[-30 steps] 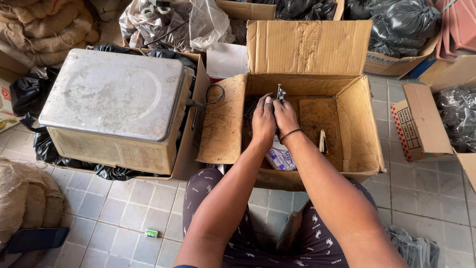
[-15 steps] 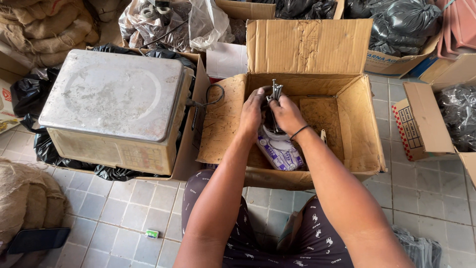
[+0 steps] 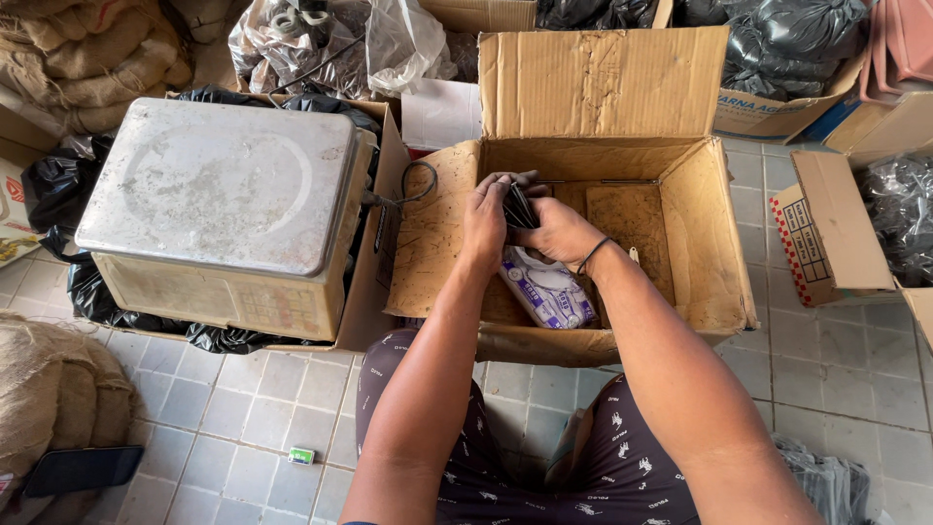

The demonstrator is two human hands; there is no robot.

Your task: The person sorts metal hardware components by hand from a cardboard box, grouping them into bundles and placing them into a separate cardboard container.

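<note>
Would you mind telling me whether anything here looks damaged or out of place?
The open cardboard box is worn, its walls stained and its flaps creased. A small green packet lies alone on the tiled floor.

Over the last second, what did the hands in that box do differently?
Half a second ago both hands held a bundle of metal nails upright, tips above the fingers. Now the nails are pushed down out of sight, and the left hand and right hand close over a dark bag mouth above the white packet. The box and the metal scale stayed put.
</note>
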